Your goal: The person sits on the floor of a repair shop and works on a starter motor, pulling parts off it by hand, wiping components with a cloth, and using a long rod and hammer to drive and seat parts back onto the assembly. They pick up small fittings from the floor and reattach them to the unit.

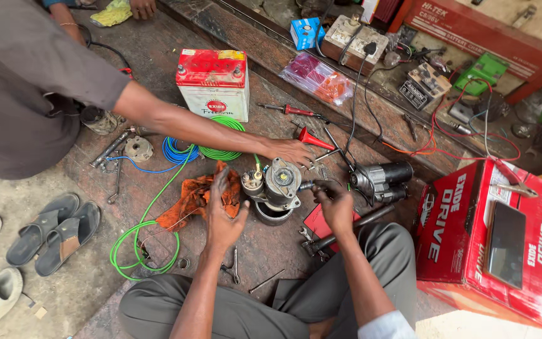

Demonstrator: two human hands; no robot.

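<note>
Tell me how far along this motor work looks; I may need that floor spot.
Done: motor sits upright on a metal ring. In hand: left hand steadies it, right hand grips its side; another person's hand reaches in. Left: second motor, scattered tools.

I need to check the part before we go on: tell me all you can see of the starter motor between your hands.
The starter motor is grey, worn metal: a round end housing with a smaller cylinder beside it. It stands upright on a dark ring on the floor. The left hand is beside it against the orange rag; the right hand holds its right end. Another person's hand reaches just above it.
</note>
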